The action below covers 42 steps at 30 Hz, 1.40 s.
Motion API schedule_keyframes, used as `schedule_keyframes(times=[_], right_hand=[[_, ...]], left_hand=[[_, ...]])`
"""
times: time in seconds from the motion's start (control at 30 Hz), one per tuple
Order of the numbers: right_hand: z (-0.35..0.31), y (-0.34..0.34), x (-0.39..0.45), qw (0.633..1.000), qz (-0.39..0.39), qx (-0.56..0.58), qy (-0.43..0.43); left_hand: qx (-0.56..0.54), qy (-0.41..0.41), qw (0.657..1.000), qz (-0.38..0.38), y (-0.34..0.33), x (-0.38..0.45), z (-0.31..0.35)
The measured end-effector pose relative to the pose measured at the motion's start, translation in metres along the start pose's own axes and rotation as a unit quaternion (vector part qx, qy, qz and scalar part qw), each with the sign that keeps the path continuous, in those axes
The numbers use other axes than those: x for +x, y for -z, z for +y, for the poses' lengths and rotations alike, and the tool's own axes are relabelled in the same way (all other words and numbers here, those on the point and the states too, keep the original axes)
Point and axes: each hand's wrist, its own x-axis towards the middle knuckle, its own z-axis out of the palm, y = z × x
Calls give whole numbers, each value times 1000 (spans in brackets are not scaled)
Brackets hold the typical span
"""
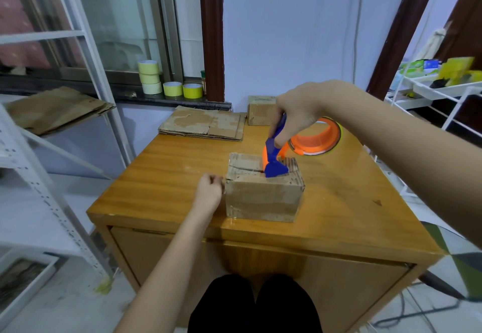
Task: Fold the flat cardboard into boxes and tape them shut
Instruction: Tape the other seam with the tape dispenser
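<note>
right hand [294, 113]: fingers curled round the blue handle of the tape dispenser [300, 147], gripping it from above
tape dispenser: hard plastic, orange round wheel behind the grip, flat blue blade end below the grip, pressed on top of the box [263, 191]
left hand [210, 189]: fingers curled, knuckles against the box's left side at the top edge; can't tell if it pinches anything
box: small brown corrugated cardboard cube, worn and patchy, top flaps closed with the seam showing under the blade; contents hidden
box location: directly under the right-hand grip, near the front of the table [161, 176]
table: glossy orange-brown wood, square top
flat cardboard [203, 125]: stack of rough, peeled sheets, beyond the grip to its left, at the table's far edge
second box [260, 111]: closed cardboard, just behind the right hand
tape rolls [167, 82]: yellow rings, some stacked, on the dark sill further back left
cardboard on the shelf [52, 108]: folded brown sheets, far left
</note>
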Motion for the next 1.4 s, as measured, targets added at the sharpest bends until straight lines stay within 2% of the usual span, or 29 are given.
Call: schedule_keyframes(times=[0.07,0.13,0.2,0.3,0.33,0.37,0.4,0.47,0.57,0.6,0.63,0.73,0.93,1.03,1.4], right_hand=[[1,-1,1,1000,4,-2,-2],[2,-2,2,1000,8,0,-3],[3,-3,3,1000,11,3,-3],[5,-4,2,1000,12,11,-5],[6,-5,1,1000,11,16,-4],[7,-6,1,1000,11,20,-5],[8,-6,1,1000,11,23,-5],[9,-8,2,999,13,30,-4],[9,-9,3,999,17,35,-7],[9,-9,2,999,20,33,-9],[9,-9,2,999,22,32,-9],[11,-9,2,999,21,34,-6],[32,-22,-5,996,37,77,11],[48,-35,-8,990,27,135,21],[83,-72,-32,957,83,278,23]], left_hand=[[-102,-55,993,17,2,-6,10],[-141,-90,985,-40,0,-17,23],[-90,-120,984,-95,-5,-23,27],[3,-152,984,-98,-6,-21,23],[70,-158,981,-92,-3,-18,22],[174,-174,966,-81,0,-16,23],[281,-196,937,-66,4,-14,25],[421,-221,878,-46,11,-9,32],[538,-303,786,-29,14,-8,42],[553,-342,759,-45,12,-10,45],[548,-369,748,-73,9,-12,45],[531,-386,745,-116,0,-21,41],[543,-392,740,-65,-5,-22,40],[536,-412,735,-45,-4,-22,37],[540,-415,730,-47,-3,-17,35]])
